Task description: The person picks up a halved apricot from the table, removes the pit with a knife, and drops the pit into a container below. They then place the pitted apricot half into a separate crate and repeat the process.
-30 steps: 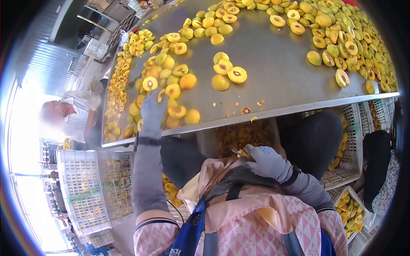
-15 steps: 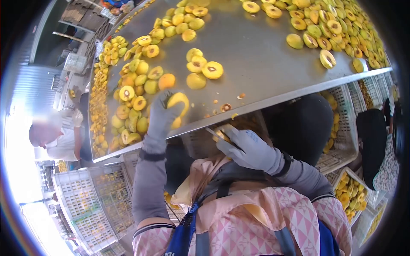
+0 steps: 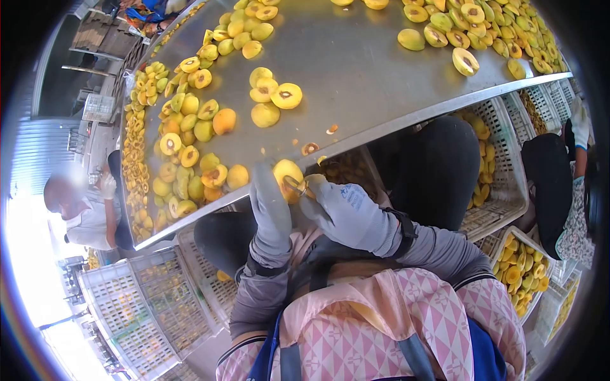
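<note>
Just off the near edge of the metal table (image 3: pixel 356 82), my gloved left hand (image 3: pixel 272 203) holds a yellow fruit half (image 3: pixel 288 179) with its cut side toward my right hand. My gloved right hand (image 3: pixel 356 216) grips a small metal tool (image 3: pixel 293 185), whose end touches the fruit's centre. On the table beyond are several loose fruit halves, among them a cut one (image 3: pixel 286 96) with its stone showing. A brown stone piece (image 3: pixel 309 148) lies by the edge. A heap of fruit (image 3: pixel 187 136) sits to the left.
A larger fruit pile (image 3: pixel 483 25) covers the table's far right. Crates of fruit stand at the right (image 3: pixel 522 270) and under the table (image 3: pixel 502 171). An empty-looking white crate (image 3: pixel 136 311) is lower left. One person (image 3: pixel 86 216) is at the left, another (image 3: pixel 553 190) at the right.
My left hand has moved right and down from the heap, bringing a fruit half off the table edge. My right hand has come up to it with the tool. The view has shifted slightly.
</note>
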Demonstrator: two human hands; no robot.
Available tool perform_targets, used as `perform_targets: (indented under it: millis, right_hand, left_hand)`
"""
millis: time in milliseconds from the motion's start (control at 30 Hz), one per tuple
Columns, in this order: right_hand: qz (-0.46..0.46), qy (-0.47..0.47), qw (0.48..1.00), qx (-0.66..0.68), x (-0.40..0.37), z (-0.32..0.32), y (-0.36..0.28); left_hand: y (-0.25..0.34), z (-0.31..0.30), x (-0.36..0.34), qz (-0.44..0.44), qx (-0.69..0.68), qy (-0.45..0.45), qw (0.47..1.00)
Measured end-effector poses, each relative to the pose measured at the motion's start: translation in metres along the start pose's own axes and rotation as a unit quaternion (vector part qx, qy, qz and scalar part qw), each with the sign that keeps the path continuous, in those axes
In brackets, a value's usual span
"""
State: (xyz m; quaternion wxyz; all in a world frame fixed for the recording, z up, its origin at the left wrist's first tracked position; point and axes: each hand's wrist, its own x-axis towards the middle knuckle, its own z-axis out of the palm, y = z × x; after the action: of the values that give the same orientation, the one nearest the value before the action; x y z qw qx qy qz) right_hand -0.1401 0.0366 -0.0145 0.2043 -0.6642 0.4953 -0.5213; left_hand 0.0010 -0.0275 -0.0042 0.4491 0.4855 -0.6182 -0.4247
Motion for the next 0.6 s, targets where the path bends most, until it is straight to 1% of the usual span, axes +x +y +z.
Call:
perform_targets:
  millis: [33, 67, 100, 133, 200, 267, 300, 367, 400, 433, 467, 500, 567, 600]
  right_hand:
    - [-0.002, -0.010, 1.000, 0.001, -0.001, -0.003, -0.001]
    - [-0.004, -0.019, 1.000, 0.002, 0.000, -0.006, -0.003]
    - [-0.007, -0.028, 1.000, 0.003, 0.000, -0.009, -0.005]
    - [-0.010, -0.031, 0.999, 0.006, 0.001, -0.011, -0.005]
    - [-0.015, -0.039, 0.999, 0.012, 0.001, -0.013, -0.005]
    - [0.002, -0.054, 0.997, 0.049, 0.000, -0.014, -0.003]
    - [0.011, -0.061, 0.996, 0.067, 0.000, -0.015, -0.002]
    - [0.072, -0.121, 0.984, 0.106, 0.001, -0.015, 0.002]
    - [0.101, -0.150, 0.975, 0.125, 0.002, -0.015, 0.004]
    - [0.159, -0.172, 0.950, 0.208, 0.004, -0.016, 0.005]
    - [0.215, -0.192, 0.913, 0.288, 0.007, -0.018, 0.005]
    - [0.262, -0.212, 0.877, 0.342, 0.009, -0.021, 0.006]
    - [0.352, -0.245, 0.804, 0.412, 0.014, -0.031, 0.008]
    - [0.376, -0.266, 0.783, 0.418, 0.015, -0.037, 0.008]
  left_hand:
    - [-0.011, -0.008, -0.002, 0.051, 0.111, -0.017, 0.992]
    - [-0.014, -0.015, -0.001, 0.084, 0.191, -0.045, 0.977]
    - [-0.018, -0.022, 0.001, 0.121, 0.267, -0.068, 0.954]
    - [-0.019, -0.029, 0.003, 0.139, 0.314, -0.102, 0.934]
    - [-0.021, -0.032, 0.002, 0.163, 0.374, -0.130, 0.904]
    - [-0.023, -0.032, 0.002, 0.179, 0.403, -0.118, 0.890]
    - [-0.022, -0.029, 0.000, 0.207, 0.406, -0.092, 0.885]
    - [-0.018, -0.019, -0.004, 0.261, 0.410, -0.039, 0.873]
    - [-0.019, -0.014, -0.005, 0.154, 0.246, -0.054, 0.956]
    - [-0.019, -0.009, -0.005, 0.039, 0.070, -0.065, 0.995]
    - [-0.019, -0.005, -0.003, -0.025, -0.034, -0.083, 0.996]
    - [-0.019, -0.001, -0.001, -0.092, -0.137, -0.088, 0.982]
    - [-0.017, 0.008, 0.007, -0.112, -0.214, -0.113, 0.964]
    - [-0.017, 0.012, 0.009, -0.118, -0.261, -0.123, 0.950]
